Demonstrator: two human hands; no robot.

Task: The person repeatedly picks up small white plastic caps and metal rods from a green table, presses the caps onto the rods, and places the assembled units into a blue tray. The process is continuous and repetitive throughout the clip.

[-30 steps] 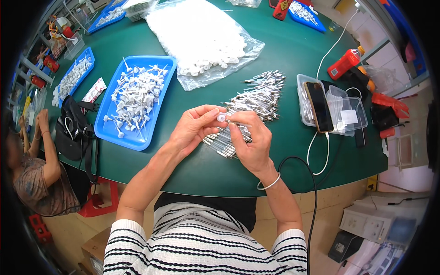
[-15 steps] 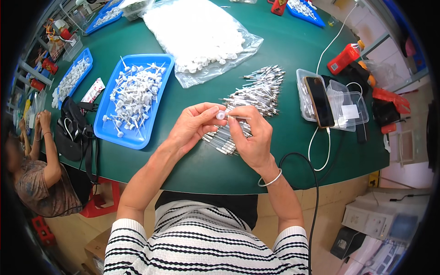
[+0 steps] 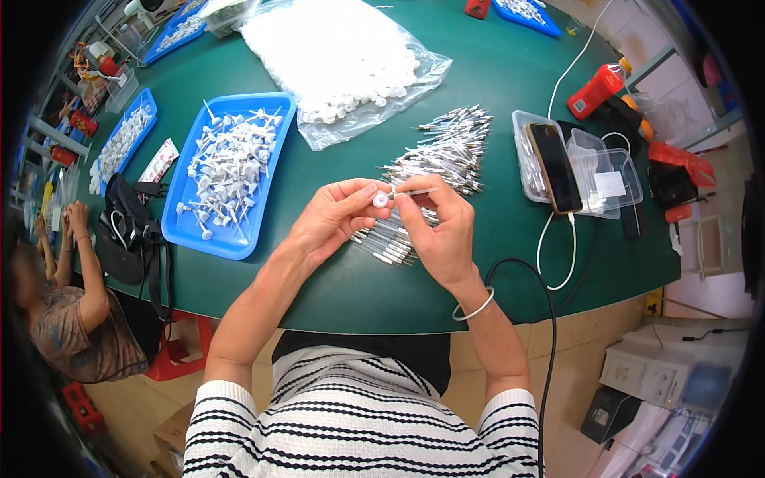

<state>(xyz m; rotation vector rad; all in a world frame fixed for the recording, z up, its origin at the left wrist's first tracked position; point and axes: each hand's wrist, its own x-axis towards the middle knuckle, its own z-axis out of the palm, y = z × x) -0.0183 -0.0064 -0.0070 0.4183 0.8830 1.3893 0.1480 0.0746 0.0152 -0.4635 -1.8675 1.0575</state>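
Observation:
Between the thumb and fingers of my left hand (image 3: 328,221) is a small white round plastic cap (image 3: 381,201). My right hand (image 3: 440,239) pinches a thin pale rod (image 3: 419,191), whose left end meets or nearly meets the cap; I cannot tell whether it is inserted. Under and beyond my hands lies a loose heap of similar thin rods (image 3: 442,151). To the left, a blue tray (image 3: 169,227) holds many white caps with rods attached. A clear plastic bag (image 3: 434,70) full of white caps lies at the far middle.
A phone (image 3: 555,169) rests on clear plastic boxes (image 3: 629,195) at the right, a white cable running from it. A red bottle (image 3: 598,92) lies behind them. At the left are a black bag (image 3: 119,227), another blue tray (image 3: 147,99) and a seated person (image 3: 80,319).
The rod's right end has tipped upward, away from me. Both hands keep their grips close together. The whole view has shifted slightly.

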